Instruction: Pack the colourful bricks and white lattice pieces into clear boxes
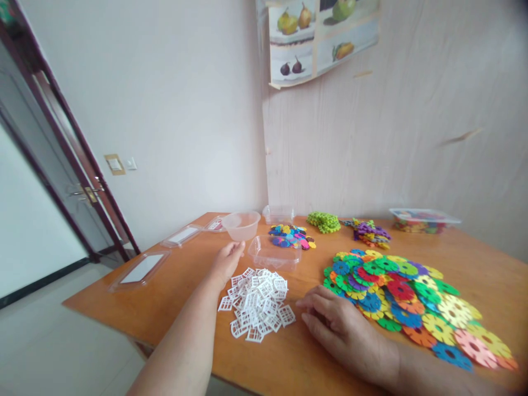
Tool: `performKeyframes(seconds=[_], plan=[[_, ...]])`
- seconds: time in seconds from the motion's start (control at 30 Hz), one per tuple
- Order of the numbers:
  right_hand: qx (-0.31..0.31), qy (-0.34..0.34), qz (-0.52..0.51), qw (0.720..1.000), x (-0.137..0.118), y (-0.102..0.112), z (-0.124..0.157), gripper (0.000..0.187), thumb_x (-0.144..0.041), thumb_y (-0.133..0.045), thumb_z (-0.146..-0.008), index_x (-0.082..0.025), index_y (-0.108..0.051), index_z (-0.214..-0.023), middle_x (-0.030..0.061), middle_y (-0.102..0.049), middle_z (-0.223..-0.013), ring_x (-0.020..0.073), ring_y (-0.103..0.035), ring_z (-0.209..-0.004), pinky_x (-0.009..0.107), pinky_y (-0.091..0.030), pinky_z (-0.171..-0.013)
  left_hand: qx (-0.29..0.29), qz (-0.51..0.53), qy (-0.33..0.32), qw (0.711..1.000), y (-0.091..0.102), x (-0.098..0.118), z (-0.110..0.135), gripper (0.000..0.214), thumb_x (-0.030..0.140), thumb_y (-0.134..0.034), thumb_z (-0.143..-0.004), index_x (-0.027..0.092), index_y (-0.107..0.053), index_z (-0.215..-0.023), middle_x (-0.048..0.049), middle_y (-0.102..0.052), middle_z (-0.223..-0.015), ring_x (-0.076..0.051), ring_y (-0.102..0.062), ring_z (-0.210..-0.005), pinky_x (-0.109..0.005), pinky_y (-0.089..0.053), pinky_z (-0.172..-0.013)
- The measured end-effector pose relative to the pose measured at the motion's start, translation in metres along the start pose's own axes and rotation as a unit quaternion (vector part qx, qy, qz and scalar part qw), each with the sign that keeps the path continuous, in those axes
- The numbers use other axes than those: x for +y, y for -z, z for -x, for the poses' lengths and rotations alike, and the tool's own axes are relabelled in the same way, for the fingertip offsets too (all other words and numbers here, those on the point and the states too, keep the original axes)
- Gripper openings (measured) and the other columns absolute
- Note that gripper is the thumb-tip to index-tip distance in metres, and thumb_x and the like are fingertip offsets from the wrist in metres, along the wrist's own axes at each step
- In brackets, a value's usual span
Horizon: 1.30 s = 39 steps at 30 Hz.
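Observation:
My left hand (226, 261) reaches forward over the wooden table (181, 286), fingers extended and open, just short of a clear round plastic bowl (241, 224). My right hand (340, 324) lies flat on the table, fingers stretched out, holding nothing. Between the hands sits a heap of white lattice pieces (258, 300). Right of my right hand spreads a big pile of colourful round toothed discs (408, 300). A clear rectangular tray (274, 252) lies beyond the white heap.
Small coloured discs (292, 236), a green pile (324, 221) and a purple-yellow pile (369, 231) lie near the wall. A lidded box of pieces (423, 220) stands far right. Clear lids (142, 269) lie along the left edge. A door is at left.

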State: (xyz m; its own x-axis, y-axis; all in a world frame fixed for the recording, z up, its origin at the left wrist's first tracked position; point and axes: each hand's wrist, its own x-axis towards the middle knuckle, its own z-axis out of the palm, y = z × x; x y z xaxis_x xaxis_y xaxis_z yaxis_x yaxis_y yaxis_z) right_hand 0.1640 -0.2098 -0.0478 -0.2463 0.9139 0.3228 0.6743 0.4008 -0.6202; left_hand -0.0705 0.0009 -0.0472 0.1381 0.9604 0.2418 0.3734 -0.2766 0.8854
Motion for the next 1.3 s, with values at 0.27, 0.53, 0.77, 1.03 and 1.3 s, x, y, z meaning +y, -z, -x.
performKeyframes(seconds=[0.27,0.53,0.77,1.03,1.3], plan=[[0.016,-0.007,0.000,1.000,0.000,-0.002,0.000,0.023,-0.030,-0.047,-0.098,-0.020,-0.067,-0.103,0.0096,-0.065,-0.100,0.0195,-0.062,-0.091,0.033,-0.052,-0.083,0.005,0.044,0.002,0.999,-0.002,-0.005,-0.003,0.049,0.067,-0.057,-0.078,0.018,-0.065,-0.084,-0.0070,-0.071,-0.082,-0.021,-0.064,-0.078,-0.032,-0.047,-0.078],[0.030,-0.010,0.013,0.999,0.005,-0.004,-0.002,0.024,-0.030,-0.048,-0.097,-0.020,-0.067,-0.107,0.0093,-0.065,-0.102,0.0198,-0.063,-0.095,0.033,-0.052,-0.086,0.002,0.064,-0.006,0.998,-0.005,-0.007,-0.004,0.050,0.067,-0.058,-0.076,0.018,-0.065,-0.081,-0.0056,-0.069,-0.075,-0.018,-0.061,-0.072,-0.030,-0.046,-0.072],[0.010,-0.024,0.040,0.999,0.002,-0.002,-0.009,0.022,-0.024,-0.049,-0.094,-0.020,-0.069,-0.103,0.0072,-0.067,-0.099,0.0190,-0.062,-0.093,0.032,-0.050,-0.085,-0.009,0.055,-0.019,0.998,-0.005,-0.009,-0.007,0.049,0.065,-0.056,-0.078,0.017,-0.067,-0.082,-0.0059,-0.069,-0.074,-0.019,-0.061,-0.071,-0.030,-0.045,-0.071],[-0.035,-0.088,0.072,0.993,0.006,0.003,-0.039,0.023,-0.025,-0.055,-0.087,-0.020,-0.071,-0.103,0.0046,-0.070,-0.092,0.0172,-0.062,-0.080,0.029,-0.047,-0.072,-0.019,0.050,-0.011,0.999,-0.006,-0.006,-0.006,0.046,0.062,-0.055,-0.080,0.018,-0.064,-0.077,-0.0044,-0.068,-0.071,-0.017,-0.061,-0.066,-0.029,-0.045,-0.068],[-0.036,-0.057,0.092,0.993,-0.011,0.002,-0.091,0.027,-0.026,-0.058,-0.085,-0.019,-0.070,-0.108,0.0016,-0.068,-0.076,0.0129,-0.057,-0.064,0.024,-0.037,-0.058,-0.030,0.049,-0.017,0.998,-0.007,-0.007,-0.008,0.048,0.065,-0.056,-0.078,0.018,-0.064,-0.075,-0.0040,-0.068,-0.069,-0.018,-0.061,-0.067,-0.029,-0.045,-0.067]])
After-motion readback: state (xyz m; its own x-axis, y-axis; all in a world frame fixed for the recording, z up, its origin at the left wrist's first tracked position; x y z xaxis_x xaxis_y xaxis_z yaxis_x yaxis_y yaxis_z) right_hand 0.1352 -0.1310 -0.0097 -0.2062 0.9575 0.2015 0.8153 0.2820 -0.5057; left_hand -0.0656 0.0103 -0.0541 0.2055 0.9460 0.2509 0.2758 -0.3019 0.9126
